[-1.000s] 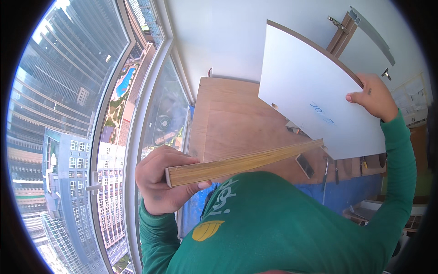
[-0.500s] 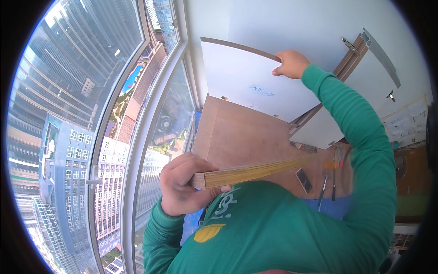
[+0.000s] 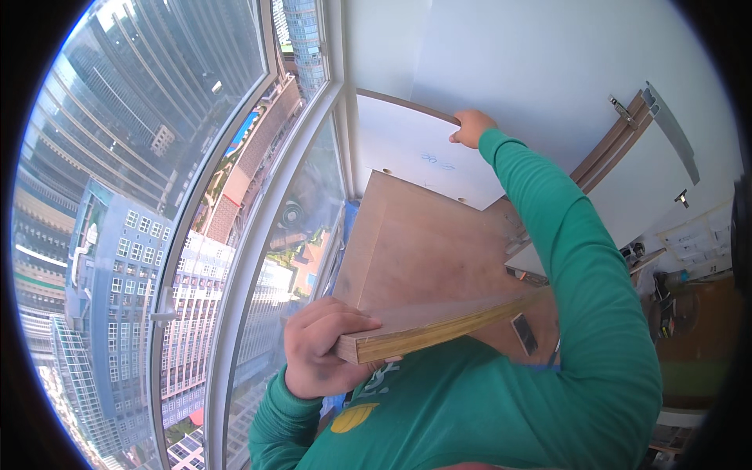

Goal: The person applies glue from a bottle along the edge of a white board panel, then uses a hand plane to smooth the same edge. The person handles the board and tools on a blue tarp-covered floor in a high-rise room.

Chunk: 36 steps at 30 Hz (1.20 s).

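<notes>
The left hand [image 3: 325, 348] is gripping a thick, yellow-edged wooden board [image 3: 439, 333]; the right hand [image 3: 475, 129] is pinching a flat white panel [image 3: 419, 145].

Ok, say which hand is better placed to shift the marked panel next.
Probably the right hand: it grips the marked panel by its top edge, while the left hand, lower in view, holds the board.

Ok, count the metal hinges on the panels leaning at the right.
2 visible: one metal hinge near the upper end of the leaning panels, another hinge lower and further right in the picture. The right sleeve may hide more.
</notes>
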Tool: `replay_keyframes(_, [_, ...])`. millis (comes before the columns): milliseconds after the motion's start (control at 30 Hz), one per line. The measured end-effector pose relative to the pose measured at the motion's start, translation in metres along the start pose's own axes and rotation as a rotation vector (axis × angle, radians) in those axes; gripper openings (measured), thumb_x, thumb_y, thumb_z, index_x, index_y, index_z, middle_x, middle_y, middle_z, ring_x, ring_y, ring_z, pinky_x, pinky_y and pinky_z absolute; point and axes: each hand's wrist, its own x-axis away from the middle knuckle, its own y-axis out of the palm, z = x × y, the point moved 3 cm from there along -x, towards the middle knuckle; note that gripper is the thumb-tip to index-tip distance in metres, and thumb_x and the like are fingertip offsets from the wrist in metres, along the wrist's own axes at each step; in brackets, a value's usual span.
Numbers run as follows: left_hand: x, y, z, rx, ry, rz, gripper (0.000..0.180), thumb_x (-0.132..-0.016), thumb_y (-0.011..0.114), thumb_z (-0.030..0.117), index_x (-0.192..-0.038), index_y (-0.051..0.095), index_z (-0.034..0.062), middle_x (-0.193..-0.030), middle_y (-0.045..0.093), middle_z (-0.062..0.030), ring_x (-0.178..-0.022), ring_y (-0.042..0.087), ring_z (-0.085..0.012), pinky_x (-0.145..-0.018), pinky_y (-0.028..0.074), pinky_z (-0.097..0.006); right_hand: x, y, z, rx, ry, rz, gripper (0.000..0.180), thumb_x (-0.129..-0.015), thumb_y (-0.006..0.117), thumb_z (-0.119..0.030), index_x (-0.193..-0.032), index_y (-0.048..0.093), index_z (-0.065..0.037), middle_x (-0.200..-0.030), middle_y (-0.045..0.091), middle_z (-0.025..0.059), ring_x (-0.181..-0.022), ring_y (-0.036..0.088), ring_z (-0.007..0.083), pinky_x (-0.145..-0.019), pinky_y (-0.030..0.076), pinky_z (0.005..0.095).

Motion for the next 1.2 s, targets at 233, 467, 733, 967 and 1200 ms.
replay_keyframes(233, [0.002,-0.006,-0.006,-0.014,-0.033,0.006,0.048,-0.061,0.100,0.036,-0.086,0.075,0.0041,-0.076,0.073,-0.0090,-0.068,0.070,-0.0201,-0.061,0.055,-0.031,-0.024,0.004,0.023,-0.031,-0.041,-0.070,0.050,-0.084,0.081,-0.032,-0.126,0.067,-0.010,-0.127,0.069,0.0130,-0.119,0.065,0.0328,-0.101,0.051,0.0468])
replay_keyframes(467, [-0.004,-0.004,-0.009,-0.002,-0.039,-0.019,0.049,-0.060,0.100,0.038,-0.084,0.074,0.0044,-0.078,0.074,-0.0089,-0.070,0.072,-0.0213,-0.064,0.056,-0.032,-0.034,0.008,0.029,0.031,0.056,0.086,0.044,-0.087,0.077,-0.026,-0.126,0.066,-0.008,-0.128,0.066,0.0127,-0.121,0.062,0.0333,-0.101,0.053,0.0469])
replay_keyframes(733, [-0.007,-0.006,-0.009,0.017,-0.059,0.010,0.049,-0.061,0.100,0.037,-0.084,0.073,0.0028,-0.077,0.073,-0.0095,-0.069,0.070,-0.0206,-0.064,0.054,-0.031,-0.009,0.011,0.017,0.366,0.053,0.273,0.031,-0.094,0.060,-0.012,-0.124,0.065,-0.005,-0.128,0.061,0.0139,-0.123,0.058,0.0344,-0.095,0.058,0.0450])
replay_keyframes(967, [-0.006,-0.006,-0.014,0.072,-0.131,0.013,0.049,-0.062,0.100,0.035,-0.086,0.073,0.0016,-0.078,0.072,-0.0108,-0.069,0.068,-0.0185,-0.062,0.051,-0.030,0.076,-0.031,0.033,0.209,-0.041,0.075,0.039,-0.093,0.067,-0.029,-0.123,0.066,-0.005,-0.122,0.064,0.0166,-0.115,0.063,0.0350,-0.093,0.056,0.0476])
replay_keyframes(1200, [-0.015,-0.004,-0.020,0.031,-0.084,0.019,0.047,-0.061,0.100,0.031,-0.087,0.073,0.0030,-0.072,0.068,-0.0076,-0.065,0.064,-0.0186,-0.059,0.047,-0.031,0.208,-0.159,0.100,-0.245,-0.033,0.345,0.043,-0.096,0.071,-0.037,-0.121,0.069,-0.001,-0.103,0.069,0.0082,-0.093,0.063,0.0171,-0.086,0.051,0.0316])
